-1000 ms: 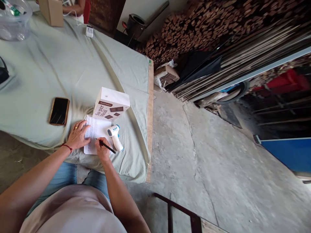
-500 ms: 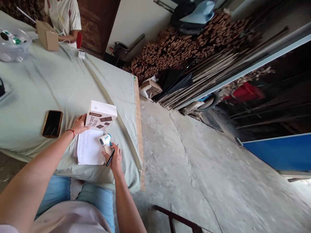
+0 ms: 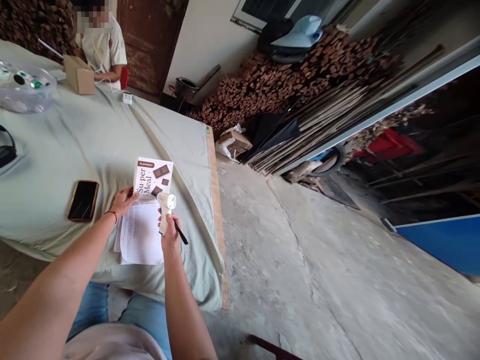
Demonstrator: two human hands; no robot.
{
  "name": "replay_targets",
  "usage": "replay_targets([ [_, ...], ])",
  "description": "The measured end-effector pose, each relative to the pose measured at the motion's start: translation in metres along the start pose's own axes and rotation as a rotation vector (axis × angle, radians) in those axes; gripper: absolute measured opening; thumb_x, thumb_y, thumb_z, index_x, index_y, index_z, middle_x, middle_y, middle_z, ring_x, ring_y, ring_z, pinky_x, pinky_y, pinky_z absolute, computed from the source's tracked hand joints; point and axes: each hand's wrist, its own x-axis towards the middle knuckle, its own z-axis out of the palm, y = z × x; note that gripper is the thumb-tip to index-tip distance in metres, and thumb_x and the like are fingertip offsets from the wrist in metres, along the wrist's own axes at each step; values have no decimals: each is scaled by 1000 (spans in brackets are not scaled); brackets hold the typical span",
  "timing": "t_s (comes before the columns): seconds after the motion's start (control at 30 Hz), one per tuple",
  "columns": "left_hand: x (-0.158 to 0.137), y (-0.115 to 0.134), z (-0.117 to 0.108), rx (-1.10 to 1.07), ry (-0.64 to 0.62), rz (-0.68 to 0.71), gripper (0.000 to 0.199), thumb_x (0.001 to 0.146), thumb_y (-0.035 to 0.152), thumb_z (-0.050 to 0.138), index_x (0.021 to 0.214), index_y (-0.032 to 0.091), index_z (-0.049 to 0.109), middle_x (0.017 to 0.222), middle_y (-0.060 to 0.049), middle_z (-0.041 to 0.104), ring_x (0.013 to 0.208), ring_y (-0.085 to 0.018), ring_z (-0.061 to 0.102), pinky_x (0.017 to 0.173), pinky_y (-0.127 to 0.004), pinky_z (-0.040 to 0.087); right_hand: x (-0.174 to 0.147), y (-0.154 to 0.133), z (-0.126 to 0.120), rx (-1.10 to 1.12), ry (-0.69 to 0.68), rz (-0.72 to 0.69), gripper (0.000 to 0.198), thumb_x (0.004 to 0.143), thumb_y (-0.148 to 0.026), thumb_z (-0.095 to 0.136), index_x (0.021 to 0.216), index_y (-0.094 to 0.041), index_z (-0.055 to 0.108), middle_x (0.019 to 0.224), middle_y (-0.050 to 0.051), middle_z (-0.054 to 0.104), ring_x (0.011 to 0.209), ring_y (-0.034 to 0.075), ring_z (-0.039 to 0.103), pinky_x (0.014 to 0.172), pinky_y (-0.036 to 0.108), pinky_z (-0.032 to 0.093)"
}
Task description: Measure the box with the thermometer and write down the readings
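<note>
Thermom. gun (image 3: 167,204) in R hand (image 3: 171,231), box (image 3: 153,175) in L hand (image 3: 123,201).

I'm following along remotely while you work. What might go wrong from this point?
1. The right hand holds both the thermometer and the pen, so the pen could slip out.
2. The left hand holds the box near its lower left corner, so it might twist or slip.
3. The thermometer's head overlaps the box's lower right corner in this view, so the two may bump if they are as close as they look.
</note>
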Motion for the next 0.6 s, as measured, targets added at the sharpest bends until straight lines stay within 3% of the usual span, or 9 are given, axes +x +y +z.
replay_targets([
  [0.2, 0, 5, -2, 20, -24, 20, 62, 92, 69, 50, 127, 21, 71, 125, -11, 76, 125, -34, 64, 113, -53, 48, 18, 9, 14, 107, 44, 18, 46, 68, -52, 78, 84, -24, 46, 91, 6, 78, 64, 13, 66, 52, 24, 47],
  [0.6, -1, 6, -2, 42, -50, 44, 59, 94, 65, 49, 129, 21, 69, 127, -10, 75, 126, -33, 64, 113, -50, 47, 21, 15, 7, 84, -40, 35, 47, 72, -48, 80, 87, -26, 43, 93, 1, 78, 69, 13, 69, 61, 26, 53],
])
